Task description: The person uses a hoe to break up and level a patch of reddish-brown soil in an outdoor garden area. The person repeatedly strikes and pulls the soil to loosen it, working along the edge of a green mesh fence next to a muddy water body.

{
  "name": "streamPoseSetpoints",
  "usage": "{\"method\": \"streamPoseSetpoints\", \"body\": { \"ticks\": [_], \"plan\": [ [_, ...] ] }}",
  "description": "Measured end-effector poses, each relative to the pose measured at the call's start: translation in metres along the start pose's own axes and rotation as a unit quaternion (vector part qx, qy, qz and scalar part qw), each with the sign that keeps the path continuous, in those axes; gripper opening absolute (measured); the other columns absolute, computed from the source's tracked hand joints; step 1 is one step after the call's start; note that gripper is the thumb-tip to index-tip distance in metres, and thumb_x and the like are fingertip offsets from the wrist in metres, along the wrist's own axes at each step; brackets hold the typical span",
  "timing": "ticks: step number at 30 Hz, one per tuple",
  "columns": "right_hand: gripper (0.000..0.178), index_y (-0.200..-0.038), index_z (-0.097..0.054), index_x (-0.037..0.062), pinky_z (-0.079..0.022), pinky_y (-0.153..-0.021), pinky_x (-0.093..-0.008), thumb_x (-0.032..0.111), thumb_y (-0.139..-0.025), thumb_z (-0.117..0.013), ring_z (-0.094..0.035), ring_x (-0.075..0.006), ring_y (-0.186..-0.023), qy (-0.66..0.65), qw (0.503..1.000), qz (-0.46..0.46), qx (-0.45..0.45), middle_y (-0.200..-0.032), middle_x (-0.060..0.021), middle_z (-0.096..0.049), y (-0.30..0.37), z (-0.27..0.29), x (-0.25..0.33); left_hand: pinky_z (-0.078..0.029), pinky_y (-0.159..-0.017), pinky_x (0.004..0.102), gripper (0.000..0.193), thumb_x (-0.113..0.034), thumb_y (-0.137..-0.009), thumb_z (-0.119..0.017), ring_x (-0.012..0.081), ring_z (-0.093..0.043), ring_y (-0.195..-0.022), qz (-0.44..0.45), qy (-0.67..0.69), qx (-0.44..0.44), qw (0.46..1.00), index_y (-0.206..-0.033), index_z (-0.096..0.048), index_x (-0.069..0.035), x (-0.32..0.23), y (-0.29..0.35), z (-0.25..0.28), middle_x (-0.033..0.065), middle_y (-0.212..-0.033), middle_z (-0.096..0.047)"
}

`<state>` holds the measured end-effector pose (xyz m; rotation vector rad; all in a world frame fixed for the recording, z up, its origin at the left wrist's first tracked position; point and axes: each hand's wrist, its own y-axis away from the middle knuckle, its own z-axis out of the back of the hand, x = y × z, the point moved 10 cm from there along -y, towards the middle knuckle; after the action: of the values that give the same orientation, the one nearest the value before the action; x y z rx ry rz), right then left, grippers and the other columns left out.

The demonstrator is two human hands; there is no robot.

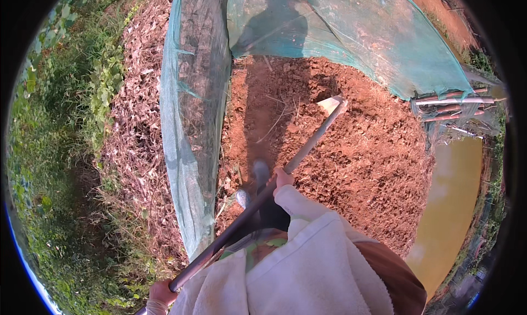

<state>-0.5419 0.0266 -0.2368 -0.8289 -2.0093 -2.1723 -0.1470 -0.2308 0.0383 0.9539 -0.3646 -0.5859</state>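
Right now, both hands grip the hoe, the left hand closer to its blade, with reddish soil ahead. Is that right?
Not quite: the head view shows the right hand closer to the blade; the left hand is farther back. Both do grip the hoe, with reddish soil ahead.

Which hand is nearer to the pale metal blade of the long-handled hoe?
Right. The right hand grips the long dark cylindrical handle partway along, closer to the pale metal blade; the left hand grips farther back, near the picture's bottom edge.
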Motion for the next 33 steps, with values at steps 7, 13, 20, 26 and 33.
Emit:
{"method": "streamPoseSetpoints", "body": {
  "ticks": [7,13,20,26,33],
  "plan": [
    [0.016,-0.078,-0.045,0.0015,-0.042,-0.041,-0.0388,0.008,-0.072,-0.058,-0.050,-0.0240,-0.047,-0.003,0.998,-0.046,0.050,-0.061,-0.0109,-0.048,0.021,-0.027,-0.015,-0.047,-0.059,0.0409,0.018,-0.020,-0.057,-0.065,0.0298,-0.059,-0.061,0.051,-0.045,-0.045,0.997,-0.074,-0.064,-0.015,0.043,-0.012,-0.008,0.0115,-0.062,-0.059],
    [0.017,-0.075,-0.041,0.0057,-0.043,-0.043,-0.0375,0.009,-0.075,-0.057,-0.047,-0.0204,-0.048,0.011,0.993,-0.008,0.115,-0.060,-0.0062,-0.044,0.047,-0.075,0.093,-0.047,-0.055,0.0403,0.015,-0.023,-0.060,-0.066,0.0308,-0.058,-0.058,0.006,0.113,-0.131,0.985,-0.071,-0.060,-0.014,-0.008,-0.024,-0.019,0.0113,-0.058,-0.057],
    [0.017,-0.080,-0.044,0.0076,-0.042,-0.044,-0.0406,0.012,-0.075,-0.060,-0.049,-0.0220,-0.049,0.050,0.986,-0.020,0.155,-0.060,-0.0065,-0.045,-0.009,-0.084,0.023,-0.047,-0.056,0.0405,0.020,-0.026,-0.061,-0.066,0.0307,-0.059,-0.060,0.018,0.068,-0.107,0.992,-0.075,-0.061,-0.014,-0.014,0.005,0.000,0.0124,-0.061,-0.058],
    [0.017,-0.077,-0.047,0.0038,-0.043,-0.044,-0.0399,0.013,-0.075,-0.060,-0.049,-0.0236,-0.048,0.042,0.990,-0.062,0.119,-0.058,-0.0085,-0.047,-0.033,-0.064,-0.013,-0.047,-0.057,0.0406,0.021,-0.027,-0.061,-0.066,0.0304,-0.059,-0.061,0.048,0.031,-0.096,0.994,-0.076,-0.061,-0.014,0.040,-0.009,-0.031,0.0123,-0.062,-0.059],
    [0.017,-0.079,-0.045,0.0015,-0.044,-0.045,-0.0378,0.007,-0.072,-0.059,-0.050,-0.0232,-0.049,-0.041,0.992,0.048,0.109,-0.060,-0.0091,-0.047,0.006,-0.049,0.135,-0.047,-0.058,0.0408,0.023,-0.028,-0.061,-0.066,0.0300,-0.060,-0.063,-0.079,-0.009,-0.090,0.993,-0.077,-0.062,-0.014,-0.007,-0.136,-0.057,0.0122,-0.064,-0.060]
  ]
}}
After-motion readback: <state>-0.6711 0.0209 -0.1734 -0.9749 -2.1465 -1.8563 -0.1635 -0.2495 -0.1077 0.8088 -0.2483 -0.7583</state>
